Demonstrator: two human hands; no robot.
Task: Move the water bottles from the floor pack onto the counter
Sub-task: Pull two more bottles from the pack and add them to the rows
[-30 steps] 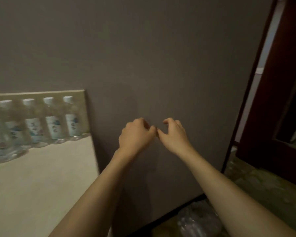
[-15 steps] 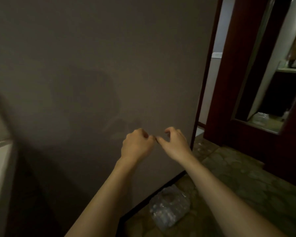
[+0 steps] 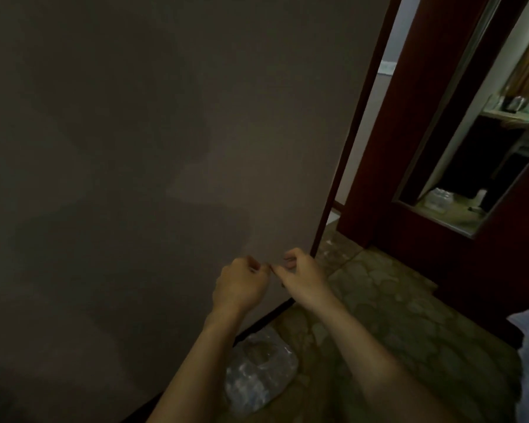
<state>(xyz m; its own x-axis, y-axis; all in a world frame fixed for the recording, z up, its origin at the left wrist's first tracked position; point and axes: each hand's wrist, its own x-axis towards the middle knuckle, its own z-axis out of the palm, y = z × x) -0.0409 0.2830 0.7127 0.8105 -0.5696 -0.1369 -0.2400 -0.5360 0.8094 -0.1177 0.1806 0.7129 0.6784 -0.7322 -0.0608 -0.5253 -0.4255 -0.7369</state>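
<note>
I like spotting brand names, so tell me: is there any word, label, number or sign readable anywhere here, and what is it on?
None can be read.
Clear plastic-wrapped pack of water bottles on the patterned floor: any print is too blurred and dim to read.
Clear plastic bundle in the dark red alcove: too small to read.
Small items on the far shelf: too small and blurred.
Plain grey-brown wall: no writing or sign.

This looks like a dim hotel room or flat entry. A plain grey-brown wall (image 3: 165,148) with a dark skirting strip meets a mottled green stone-tile floor (image 3: 409,325). Dark red wooden door framing (image 3: 416,132) borders a tall mirror panel (image 3: 477,166), which reflects a shelf with small items, and a crumpled clear plastic bottle pack (image 3: 257,374) lies on the floor.
</note>
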